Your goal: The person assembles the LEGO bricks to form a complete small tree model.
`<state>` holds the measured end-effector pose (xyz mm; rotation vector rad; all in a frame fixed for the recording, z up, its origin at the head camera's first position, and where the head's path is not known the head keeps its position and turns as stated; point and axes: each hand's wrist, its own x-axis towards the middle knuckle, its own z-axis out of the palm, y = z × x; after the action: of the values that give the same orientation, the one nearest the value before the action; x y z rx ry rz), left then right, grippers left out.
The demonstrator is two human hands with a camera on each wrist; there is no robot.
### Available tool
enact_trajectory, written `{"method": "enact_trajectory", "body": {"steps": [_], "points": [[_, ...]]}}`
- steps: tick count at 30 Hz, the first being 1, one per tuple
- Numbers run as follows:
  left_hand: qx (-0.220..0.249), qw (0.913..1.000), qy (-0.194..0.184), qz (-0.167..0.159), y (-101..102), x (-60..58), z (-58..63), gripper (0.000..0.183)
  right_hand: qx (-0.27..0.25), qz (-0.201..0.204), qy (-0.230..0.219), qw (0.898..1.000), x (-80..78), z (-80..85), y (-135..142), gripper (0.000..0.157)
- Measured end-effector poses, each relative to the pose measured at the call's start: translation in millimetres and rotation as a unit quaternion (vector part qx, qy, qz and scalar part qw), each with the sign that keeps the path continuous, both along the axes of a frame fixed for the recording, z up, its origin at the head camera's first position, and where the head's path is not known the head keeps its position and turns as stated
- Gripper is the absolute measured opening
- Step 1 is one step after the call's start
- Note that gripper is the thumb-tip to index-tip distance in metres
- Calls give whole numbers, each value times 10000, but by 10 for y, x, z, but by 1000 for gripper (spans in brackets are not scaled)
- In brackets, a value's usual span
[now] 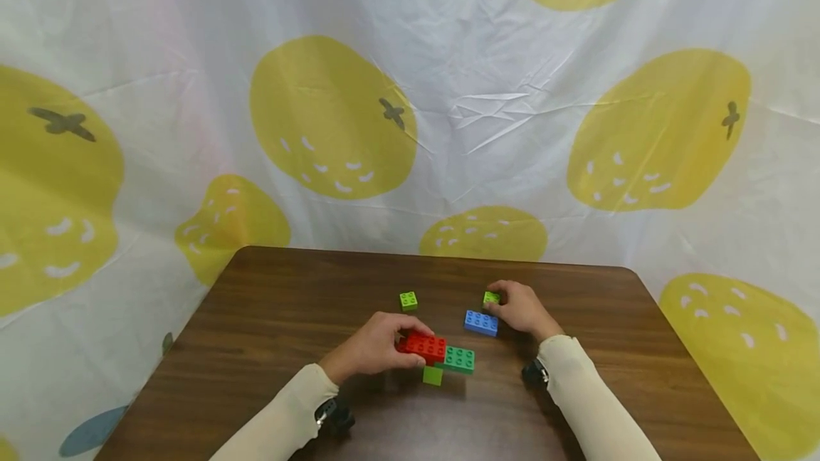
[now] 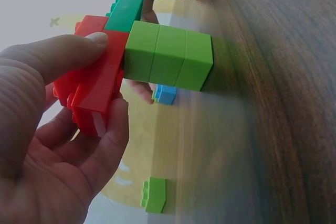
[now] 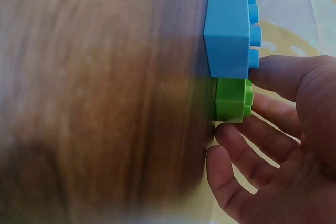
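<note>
My left hand (image 1: 378, 344) grips a built piece, thumb on one side and fingers on the other. It has red bricks (image 1: 426, 347) on top, a dark green brick (image 1: 459, 359) sticking out to the right, and a lime stack (image 2: 169, 53) of three small bricks extending below. Farther right, the thumb and index finger of my right hand (image 1: 522, 307) pinch a small lime brick (image 1: 491, 297) on the table. A blue brick (image 1: 481, 323) sits just in front of it; in the right wrist view it partly covers the lime brick (image 3: 231, 100).
Another small lime brick (image 1: 408, 301) stands on the brown wooden table (image 1: 307, 283), behind the built piece. A white cloth with yellow fruit prints (image 1: 333, 119) hangs beyond the table's far edge.
</note>
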<state>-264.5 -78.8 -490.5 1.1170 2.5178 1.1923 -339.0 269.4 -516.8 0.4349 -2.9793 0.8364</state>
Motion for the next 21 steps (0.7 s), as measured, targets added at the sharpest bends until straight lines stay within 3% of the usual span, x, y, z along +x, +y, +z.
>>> {"method": "enact_trajectory", "body": {"steps": [10,21], "points": [[100,9999,-42,97,-3,10,-26,41,52,-76,68,9999,20,3,-52,37],[486,9972,-527,200,-81,27,-34,39,-252,79,554,9981,191,138,-151,39]]}}
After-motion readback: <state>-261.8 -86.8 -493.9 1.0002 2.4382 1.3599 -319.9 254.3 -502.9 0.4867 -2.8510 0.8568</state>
